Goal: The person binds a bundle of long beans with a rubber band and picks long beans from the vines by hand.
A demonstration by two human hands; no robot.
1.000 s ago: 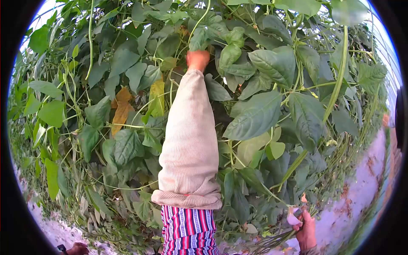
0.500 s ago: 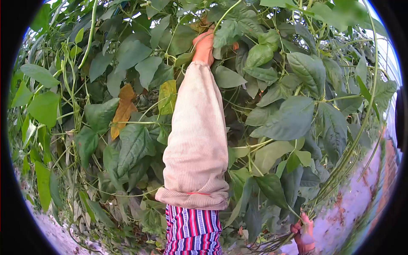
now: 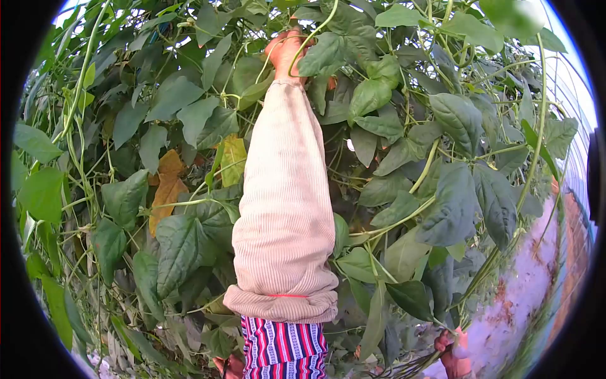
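Left hand up at twelve o'clock, tips hidden, couldn't tell grip, curved green strand ran at fingers' three o'clock, right hand at five clutched green bunch trailing toward eight

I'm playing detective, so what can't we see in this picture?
Head view: fingertips of the raised hand, hidden among leaves.
Head view: wrist of the lower hand, cut off by the bottom edge; its grip is unclear.
Head view: green leaf at top right, too blurred for detail.
Head view: skin-coloured patch beside the striped sleeve, cut off by the bottom edge; can't tell what it is.
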